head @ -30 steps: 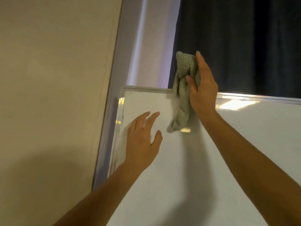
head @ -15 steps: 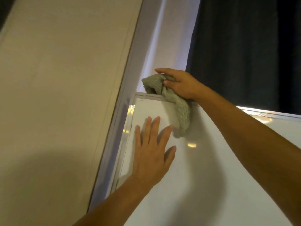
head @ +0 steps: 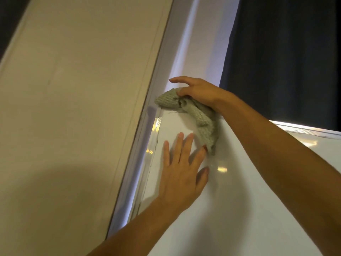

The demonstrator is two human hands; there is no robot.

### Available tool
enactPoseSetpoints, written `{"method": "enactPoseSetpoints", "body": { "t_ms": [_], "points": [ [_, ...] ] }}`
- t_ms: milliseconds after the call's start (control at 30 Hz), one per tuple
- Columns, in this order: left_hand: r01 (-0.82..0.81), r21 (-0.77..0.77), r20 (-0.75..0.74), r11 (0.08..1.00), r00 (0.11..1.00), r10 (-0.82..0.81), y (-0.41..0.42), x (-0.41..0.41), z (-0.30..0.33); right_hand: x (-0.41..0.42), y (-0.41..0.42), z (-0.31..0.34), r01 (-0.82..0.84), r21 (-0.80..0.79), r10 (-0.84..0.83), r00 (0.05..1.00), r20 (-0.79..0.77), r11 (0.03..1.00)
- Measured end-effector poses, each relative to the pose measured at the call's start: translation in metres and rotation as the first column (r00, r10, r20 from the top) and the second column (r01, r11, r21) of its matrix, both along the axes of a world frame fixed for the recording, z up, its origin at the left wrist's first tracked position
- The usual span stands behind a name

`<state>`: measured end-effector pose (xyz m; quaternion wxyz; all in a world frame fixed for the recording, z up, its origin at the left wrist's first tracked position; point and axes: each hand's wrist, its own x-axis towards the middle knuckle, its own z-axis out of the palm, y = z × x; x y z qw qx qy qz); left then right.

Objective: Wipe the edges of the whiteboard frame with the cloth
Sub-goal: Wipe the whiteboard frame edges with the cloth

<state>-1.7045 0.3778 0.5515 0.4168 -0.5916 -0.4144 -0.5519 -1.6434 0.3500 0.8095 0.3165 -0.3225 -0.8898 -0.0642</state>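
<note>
A white whiteboard (head: 239, 209) with a thin silver frame (head: 304, 131) fills the lower right. My right hand (head: 200, 92) presses a grey-green knitted cloth (head: 193, 111) onto the top frame edge at the board's upper left corner; the cloth's tail hangs down over the board face. The corner itself is hidden under the cloth. My left hand (head: 181, 169) lies flat on the board just below, fingers spread, its fingertips next to the hanging cloth end. The left frame edge (head: 147, 163) runs down beside my left hand.
A beige wall panel (head: 83, 108) stands close along the board's left side, with a pale white strip (head: 188, 52) between it and a dark curtain (head: 286, 52) behind the board's top edge.
My right hand has slid the cloth leftward along the top edge to the upper left corner. My left hand has gone from hovering to flat on the board. The view has shifted.
</note>
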Motion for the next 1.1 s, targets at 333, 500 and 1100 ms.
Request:
{"method": "enactPoseSetpoints", "body": {
  "t_ms": [333,500,1100],
  "points": [
    [0.022,0.012,-0.036,1.0,0.999,-0.022,0.012,-0.002,-0.003,0.011,0.006,-0.014,0.094,0.192,-0.135,0.968,0.212,0.977],
    [0.015,0.002,-0.04,1.0,0.999,-0.015,0.015,0.004,-0.003,0.019,0.009,-0.021,0.13,0.324,-0.211,0.95,0.229,0.937],
    [0.047,0.049,-0.043,0.998,0.998,-0.045,0.016,0.014,-0.006,0.084,-0.001,-0.035,0.171,0.442,-0.274,0.945,0.18,0.88]
  ]
}}
